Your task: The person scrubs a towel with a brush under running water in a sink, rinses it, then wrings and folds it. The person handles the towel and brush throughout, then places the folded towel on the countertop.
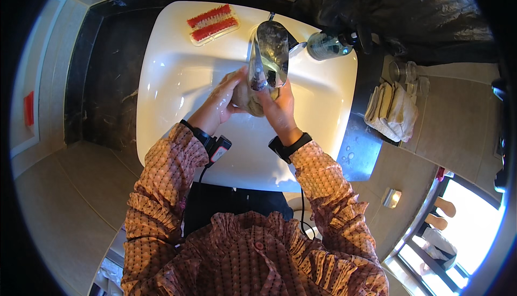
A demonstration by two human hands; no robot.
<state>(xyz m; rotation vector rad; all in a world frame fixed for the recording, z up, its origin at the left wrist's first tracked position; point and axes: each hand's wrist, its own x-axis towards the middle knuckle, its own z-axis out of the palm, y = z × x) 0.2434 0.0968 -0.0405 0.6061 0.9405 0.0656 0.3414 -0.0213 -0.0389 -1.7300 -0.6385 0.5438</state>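
Observation:
My left hand (218,104) and my right hand (279,108) hold a wet, grey-beige bundle (253,105) between them over the white basin (238,150). It looks like cloth, but the faucet hides part of it. Directly above my fingers juts the wide chrome faucet (270,47), its spout covering some fingertips. Foam or water glistens on the back of my left hand. My right thumb presses on the near side of the bundle.
On the basin's back left ledge lies a scrub brush (214,23), red and white bristles up. A blue-green pump bottle (329,45) occupies the back right corner. Folded towels (391,110) and drinking glasses (410,74) are at right. Black plastic sheeting (404,13) hangs behind.

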